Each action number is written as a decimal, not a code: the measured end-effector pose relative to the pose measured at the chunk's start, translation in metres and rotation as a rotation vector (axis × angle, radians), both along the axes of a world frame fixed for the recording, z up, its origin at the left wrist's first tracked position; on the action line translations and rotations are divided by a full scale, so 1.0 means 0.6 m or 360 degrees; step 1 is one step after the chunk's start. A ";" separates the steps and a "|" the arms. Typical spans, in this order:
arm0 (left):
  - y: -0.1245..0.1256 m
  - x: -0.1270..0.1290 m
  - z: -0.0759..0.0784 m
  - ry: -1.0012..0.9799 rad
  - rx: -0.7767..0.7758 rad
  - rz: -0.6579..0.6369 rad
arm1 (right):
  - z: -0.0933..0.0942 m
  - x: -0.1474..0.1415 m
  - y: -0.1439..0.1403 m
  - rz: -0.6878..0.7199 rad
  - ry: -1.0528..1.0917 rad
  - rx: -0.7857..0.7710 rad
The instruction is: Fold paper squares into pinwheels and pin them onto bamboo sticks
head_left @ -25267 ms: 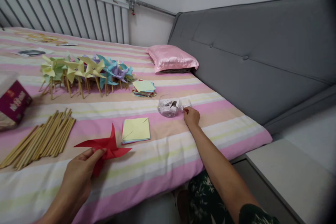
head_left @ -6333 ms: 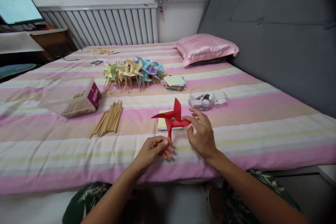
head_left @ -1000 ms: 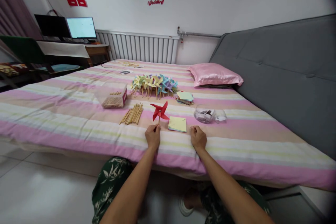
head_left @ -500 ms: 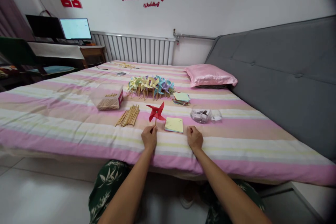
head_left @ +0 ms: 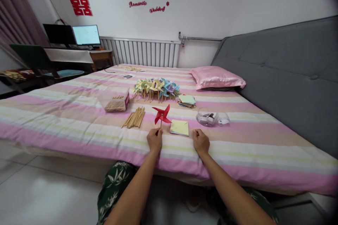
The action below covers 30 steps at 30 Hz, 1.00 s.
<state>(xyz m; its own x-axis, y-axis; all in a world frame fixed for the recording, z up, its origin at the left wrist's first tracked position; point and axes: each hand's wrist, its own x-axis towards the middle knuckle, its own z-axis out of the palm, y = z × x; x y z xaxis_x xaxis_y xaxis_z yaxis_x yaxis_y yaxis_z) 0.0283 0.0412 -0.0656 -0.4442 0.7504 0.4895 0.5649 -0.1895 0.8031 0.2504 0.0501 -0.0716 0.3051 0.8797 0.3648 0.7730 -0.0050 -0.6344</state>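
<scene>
A red paper pinwheel (head_left: 162, 114) stands upright on its stick, which my left hand (head_left: 154, 139) grips low down with closed fingers. My right hand (head_left: 201, 141) rests as a loose fist on the bed; whether anything is inside it is hidden. Between the hands, slightly farther off, lies a stack of square paper (head_left: 179, 127), pale yellow on top. To the left of the pinwheel is a pile of thin wooden sticks (head_left: 134, 117). A clear round container (head_left: 207, 117) with small items sits beyond my right hand, its lid (head_left: 223, 119) beside it.
Finished pinwheels (head_left: 155, 88) in yellow, blue and purple stand clustered behind. A clear box of sticks (head_left: 116, 103) is at left, more coloured paper (head_left: 187, 100) at right. A pink pillow (head_left: 218, 77) lies by the grey headboard (head_left: 280, 56). The striped bed (head_left: 250, 140) ends before my knees.
The whole view has shifted, so everything appears a little farther right and lower. Both hands keep their places on the bed, the left one still holding the red pinwheel, whose blades look slightly turned.
</scene>
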 end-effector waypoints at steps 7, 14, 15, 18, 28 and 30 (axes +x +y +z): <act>-0.004 0.001 0.004 -0.0025 -0.0012 -0.0002 | -0.003 0.000 0.000 -0.0002 -0.0006 -0.0016; -0.012 -0.001 0.010 -0.0102 0.0030 -0.0045 | -0.001 -0.001 -0.003 0.0020 -0.0021 -0.0048; -0.013 -0.002 0.014 -0.0114 0.0045 -0.0050 | 0.000 -0.002 -0.004 0.0028 -0.0016 -0.0047; -0.012 -0.004 0.027 -0.0148 0.0093 -0.0063 | 0.002 -0.006 -0.004 0.0048 0.0004 -0.0048; 0.058 -0.066 0.098 -0.0192 0.0137 0.0061 | -0.001 -0.005 0.001 0.0049 0.0046 -0.0129; 0.071 -0.092 0.110 -0.0169 0.0145 0.0127 | -0.002 -0.006 0.002 0.0051 0.0043 -0.0153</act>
<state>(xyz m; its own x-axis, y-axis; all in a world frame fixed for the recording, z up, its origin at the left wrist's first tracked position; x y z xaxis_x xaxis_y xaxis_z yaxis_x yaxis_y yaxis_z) -0.0269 0.0839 0.0006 -0.5534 0.6653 0.5012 0.4941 -0.2221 0.8405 0.2471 0.0510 -0.0727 0.2845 0.9198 0.2701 0.7564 -0.0423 -0.6528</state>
